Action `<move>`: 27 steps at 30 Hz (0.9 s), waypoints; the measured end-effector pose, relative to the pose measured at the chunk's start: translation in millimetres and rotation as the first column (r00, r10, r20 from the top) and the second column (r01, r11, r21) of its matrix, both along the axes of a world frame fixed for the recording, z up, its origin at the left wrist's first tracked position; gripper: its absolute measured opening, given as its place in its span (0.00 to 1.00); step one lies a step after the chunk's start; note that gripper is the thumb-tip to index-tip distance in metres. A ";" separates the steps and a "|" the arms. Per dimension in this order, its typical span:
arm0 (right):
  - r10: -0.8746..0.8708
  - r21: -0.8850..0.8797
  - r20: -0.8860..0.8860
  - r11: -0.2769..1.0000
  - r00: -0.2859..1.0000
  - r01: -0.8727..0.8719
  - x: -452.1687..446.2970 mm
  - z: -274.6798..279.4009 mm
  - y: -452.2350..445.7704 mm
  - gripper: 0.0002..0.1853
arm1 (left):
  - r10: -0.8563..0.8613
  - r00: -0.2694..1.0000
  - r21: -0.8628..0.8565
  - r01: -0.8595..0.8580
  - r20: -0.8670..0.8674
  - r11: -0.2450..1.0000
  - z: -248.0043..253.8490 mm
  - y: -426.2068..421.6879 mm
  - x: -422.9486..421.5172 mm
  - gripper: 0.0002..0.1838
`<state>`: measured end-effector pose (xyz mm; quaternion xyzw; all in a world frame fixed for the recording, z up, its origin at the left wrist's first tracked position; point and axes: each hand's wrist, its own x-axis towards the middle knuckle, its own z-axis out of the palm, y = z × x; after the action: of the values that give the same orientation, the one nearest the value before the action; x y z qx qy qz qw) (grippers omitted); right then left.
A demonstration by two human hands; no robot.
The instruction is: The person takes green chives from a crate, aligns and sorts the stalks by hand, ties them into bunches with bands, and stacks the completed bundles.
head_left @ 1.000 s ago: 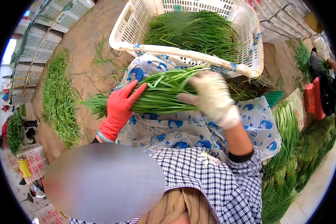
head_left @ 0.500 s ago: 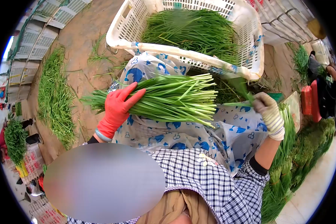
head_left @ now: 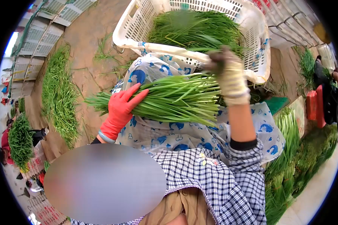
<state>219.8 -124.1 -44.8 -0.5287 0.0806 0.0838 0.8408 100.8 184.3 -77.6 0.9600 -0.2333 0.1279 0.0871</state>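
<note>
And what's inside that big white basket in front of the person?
Long green leaves lie heaped inside the white basket. They cover its floor, so anything beneath is hidden. The person's right hand, blurred, also blocks part of the basket's near side.

Brown, dirt-smeared floor (head_left: 88,41), damp-looking. Left: stacked white slatted plastic crates (head_left: 34,37) line the side; bright white patch (head_left: 12,42) at far edge, maybe window or doorway, can't tell. Lower left: white crates with red print (head_left: 49,210). Upper right: pale crates with dark wire handles (head_left: 285,36). Right: red blocky plastic seat-like object (head_left: 320,107); smooth pale floor strip (head_left: 313,187) below. Light bright, diffuse.
</note>
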 end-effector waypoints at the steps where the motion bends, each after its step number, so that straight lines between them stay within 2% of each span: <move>1: -0.021 0.103 0.006 0.994 1.000 0.021 -6.7 5.8 -26.8 0.19 | 0.010 1.000 -0.004 -0.010 -0.001 1.000 0.4 0.5 0.9 0.33; 2: -0.063 -0.001 0.053 0.998 0.997 0.063 -20.8 26.9 -44.0 0.20 | 0.002 1.000 -0.014 -0.002 -0.005 1.000 0.7 0.3 2.4 0.33; 3: -0.063 0.102 0.106 0.993 0.992 0.052 -28.4 37.4 -69.7 0.20 | -0.003 1.000 -0.023 0.003 0.000 1.000 1.2 -0.3 3.2 0.33; 4: -0.110 0.069 0.206 0.993 0.972 0.097 -35.9 39.5 -96.0 0.20 | -0.008 1.000 -0.031 0.008 0.004 0.999 0.7 -0.7 4.0 0.33; 5: -0.088 0.065 0.287 0.995 0.954 0.072 -44.3 43.0 -124.6 0.21 | -0.008 1.000 -0.030 0.007 -0.008 1.000 0.1 -0.3 4.8 0.33; 6: 0.151 -0.081 0.338 0.988 0.929 -0.131 -52.6 45.2 -154.9 0.15 | -0.015 1.000 -0.037 0.014 -0.012 0.999 -0.2 0.1 5.1 0.33; 7: 0.266 -0.486 0.082 0.852 0.960 -0.195 -65.0 42.9 -180.5 0.11 | -0.013 1.000 -0.032 0.013 -0.006 0.999 -0.7 0.0 4.2 0.33; 8: 0.256 -0.770 -0.201 0.555 0.945 -0.314 -73.8 39.9 -195.0 0.10 | -0.011 1.000 -0.024 0.011 0.000 1.000 -0.7 -0.7 4.5 0.33; 9: 0.318 -0.949 -0.224 0.144 0.921 -0.281 -76.9 55.6 -169.9 0.18 | -0.014 1.000 -0.034 0.014 0.013 0.999 -0.2 -1.8 5.4 0.33; 10: 0.507 -0.992 0.031 0.121 0.861 -0.035 -75.1 54.4 -152.8 0.17 | -0.026 1.000 -0.035 0.027 0.009 0.999 -1.4 -1.8 5.7 0.33; 12: 0.492 -0.954 0.132 0.298 0.861 -0.024 -67.9 52.9 -108.5 0.18 | -0.021 0.999 -0.025 0.022 0.048 0.999 -3.3 -2.1 6.0 0.32; 14: 0.574 -0.984 -0.138 0.010 0.807 -0.176 -46.1 37.2 -72.5 0.25 | -0.025 0.998 -0.018 0.026 0.051 1.000 -3.5 -3.0 5.5 0.32; 15: 0.560 -0.955 -0.266 -0.262 0.785 -0.137 -35.5 21.8 -49.0 0.28 | -0.026 0.998 -0.013 0.027 0.052 1.000 -2.4 -2.5 5.5 0.32; 16: 0.509 -0.853 -0.385 -0.515 0.770 -0.087 -29.9 1.3 -30.1 0.32 | -0.027 0.998 -0.005 0.027 0.056 1.000 -1.0 -2.4 4.8 0.32; 18: 0.533 -0.951 -0.111 -0.303 0.839 0.066 -31.7 -50.2 -16.9 0.33 | -0.004 1.000 -0.036 0.005 0.029 0.999 -0.2 -4.3 3.3 0.32; 20: 0.491 -0.994 -0.094 -0.090 0.866 -0.057 -31.1 -58.9 -10.2 0.29 | 0.012 0.999 -0.017 -0.012 0.035 1.000 -1.6 -3.8 2.7 0.32; 22: 0.478 -0.999 -0.013 0.023 0.878 -0.027 -38.3 -64.8 -13.5 0.25 | 0.026 0.999 0.003 -0.026 0.035 1.000 -3.3 -2.1 0.4 0.32; 26: 0.487 -0.997 0.028 -0.050 0.873 0.059 -49.8 -60.9 -12.0 0.21 | 0.002 0.999 0.011 -0.003 0.035 1.000 -3.3 -2.8 3.6 0.31; 27: 0.511 -0.999 0.027 0.033 0.859 0.012 -51.2 -60.8 -11.1 0.19 | 0.002 0.999 0.000 -0.002 0.033 1.000 -3.4 -3.4 3.6 0.31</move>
<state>168.6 -135.3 -105.7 -0.9613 -0.1469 0.0524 0.2273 104.4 180.9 -81.0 0.9580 -0.2338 0.1439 0.0831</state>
